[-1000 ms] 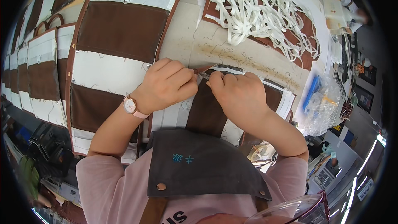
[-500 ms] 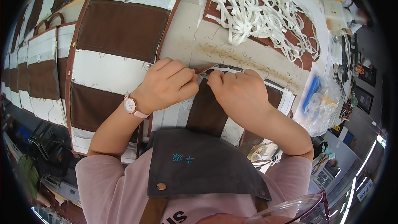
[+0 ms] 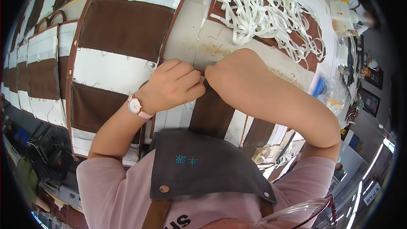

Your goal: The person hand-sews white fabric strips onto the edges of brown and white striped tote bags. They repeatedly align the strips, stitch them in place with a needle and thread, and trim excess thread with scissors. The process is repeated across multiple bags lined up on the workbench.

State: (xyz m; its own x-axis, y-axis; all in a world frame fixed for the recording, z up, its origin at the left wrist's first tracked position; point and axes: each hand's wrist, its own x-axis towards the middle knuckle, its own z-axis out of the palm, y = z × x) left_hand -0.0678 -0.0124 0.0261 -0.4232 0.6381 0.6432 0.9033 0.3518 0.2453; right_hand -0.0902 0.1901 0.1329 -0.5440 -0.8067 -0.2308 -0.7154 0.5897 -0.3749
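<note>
Here, panel [image 3: 210,116] lies bodyward of your left hand [image 3: 176,85] and right hand [image 3: 232,74], stripes [image 3: 257,132] running toward you; grips hidden, can't tell.

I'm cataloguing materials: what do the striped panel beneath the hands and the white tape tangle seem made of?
Striped panel: probably matte woven cloth; its brown shows no gloss, though a coating is possible.
White tape tangle: likely thin fabric, fairly matte, draping in limp, flat loops.

Brown-and-white banded fabric piece [image 3: 210,116], spread below left hand [image 3: 178,83] and right hand [image 3: 227,74], far edge hidden.
</note>
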